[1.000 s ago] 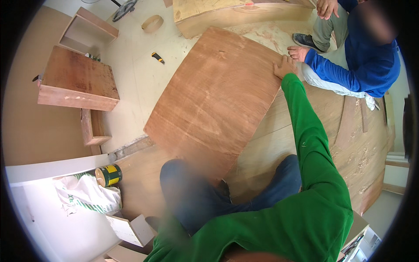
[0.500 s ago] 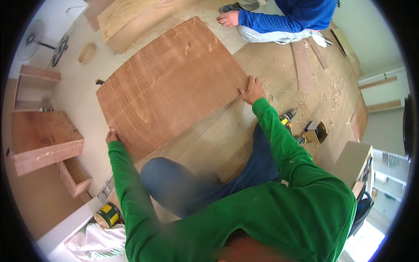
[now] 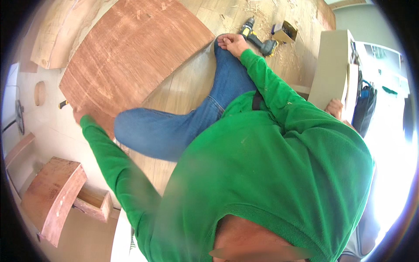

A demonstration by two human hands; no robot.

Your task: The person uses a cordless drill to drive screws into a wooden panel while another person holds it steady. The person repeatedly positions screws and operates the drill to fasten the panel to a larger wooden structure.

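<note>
A large reddish-brown plywood panel (image 3: 135, 52) lies in front of me, tilted across the view. At its near left corner is my left hand (image 3: 79, 114), its fingers closed on the edge and partly blurred. My right hand (image 3: 232, 44) is away from the panel, resting at my bent knee with its fingers curled together; anything inside them is hidden. Just beyond that hand, a cordless drill (image 3: 257, 38) lies on the floor. Next to the drill stands a small open box (image 3: 286, 32) with dark contents.
Wood shavings litter the floor (image 3: 301, 48) at the far right. A wooden box (image 3: 52, 192) and an open drawer (image 3: 94, 203) sit at left, near a tool handle (image 3: 63, 104). Another person's hand (image 3: 335, 108) touches the pale cabinet (image 3: 329, 61) on the right.
My right hand has let go of the panel's edge and come to my knee. The view has turned right and down. The person in blue is out of view; another hand shows by the cabinet.
</note>
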